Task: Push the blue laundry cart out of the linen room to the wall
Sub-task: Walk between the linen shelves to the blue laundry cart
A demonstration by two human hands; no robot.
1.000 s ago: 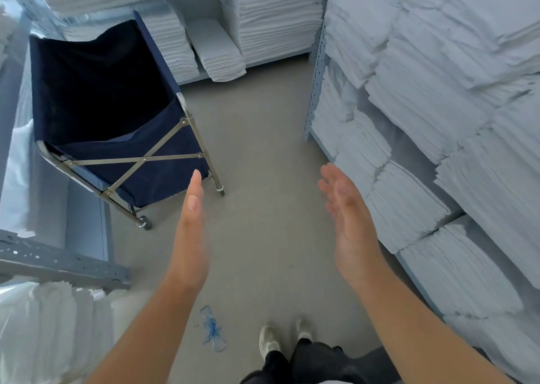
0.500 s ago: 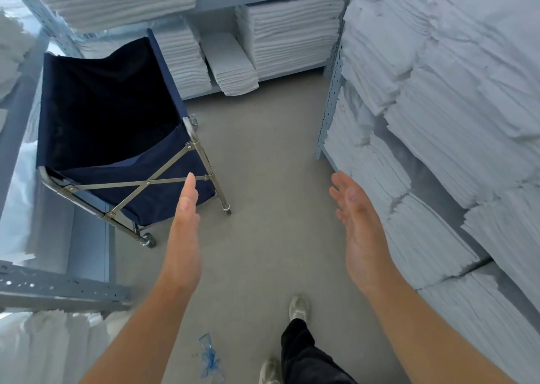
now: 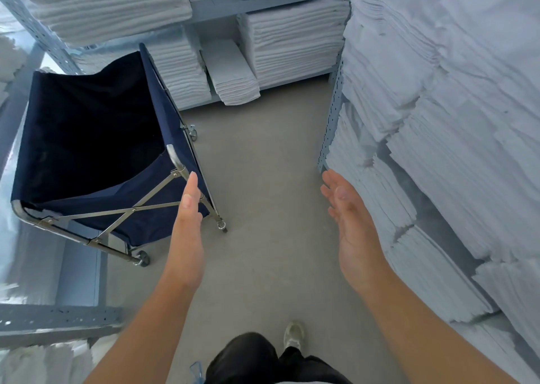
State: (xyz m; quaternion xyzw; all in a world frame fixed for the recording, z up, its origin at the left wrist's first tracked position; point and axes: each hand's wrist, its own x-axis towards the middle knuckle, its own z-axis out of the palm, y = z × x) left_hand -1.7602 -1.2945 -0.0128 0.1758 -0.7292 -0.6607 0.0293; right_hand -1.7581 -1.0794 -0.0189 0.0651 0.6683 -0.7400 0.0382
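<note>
Both hands open, empty; blue cart upright, long axis running away-left.

Both bare forearms extended forward. Left hand flat, fingers straight and together, edge-on, thumb side up. Right hand flat, palm turned inward toward left, fingers slightly spread. Neither hand grasping anything.

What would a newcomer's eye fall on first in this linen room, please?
Probably the blue laundry cart, dark and empty, standing at the left against pale shelving. Then the left hand and right hand, both open in the middle, the left near the cart's corner. Stacks of white linen crowd the right side.
</note>
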